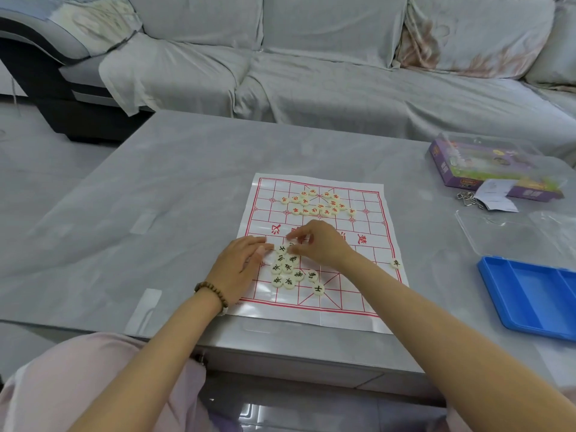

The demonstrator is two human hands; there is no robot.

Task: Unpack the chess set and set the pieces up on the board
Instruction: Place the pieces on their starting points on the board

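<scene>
A white paper board (367,294) with a red grid lies flat on the grey table. Several cream discs with red characters (316,202) are bunched on its far half. Several discs with black characters (288,269) are bunched on the near half, and one black-marked disc (396,263) sits at the board's right edge. My left hand (240,263) rests on the board's left side, fingers straight, touching the black cluster. My right hand (318,243) hovers over the cluster's far end, fingertips pinching a disc there.
A blue plastic tray (530,297) lies at the table's right edge, with a clear lid (511,232) beyond it. A purple box (492,169), a paper slip and a metal chain sit at the far right. A grey covered sofa stands behind the table.
</scene>
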